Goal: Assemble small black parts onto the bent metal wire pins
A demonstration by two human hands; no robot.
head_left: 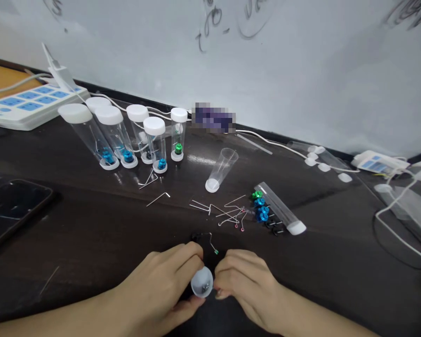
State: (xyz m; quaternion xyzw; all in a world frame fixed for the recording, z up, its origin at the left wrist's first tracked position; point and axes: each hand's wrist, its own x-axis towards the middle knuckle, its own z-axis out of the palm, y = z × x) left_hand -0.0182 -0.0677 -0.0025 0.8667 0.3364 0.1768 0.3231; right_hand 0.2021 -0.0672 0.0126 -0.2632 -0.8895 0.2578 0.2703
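Observation:
My left hand (168, 278) is wrapped round a small clear tube (201, 283) whose open mouth faces me, with a dark small part inside it. My right hand (243, 278) is closed in a pinch at the tube's right rim; what its fingertips hold is hidden. Just beyond my fingers a thin bent wire with a green tip (214, 247) lies on the dark table (91, 234). Further back lie several loose metal pins (224, 210) and blue and green knobs (260, 206).
Several capped tubes (154, 140) holding coloured knobs stand at the back left beside a white power strip (31, 103). An open tube (221, 169) and a lying tube (280, 210) are mid-table. A phone (10, 206) lies left; cables (400, 224) and loose caps right.

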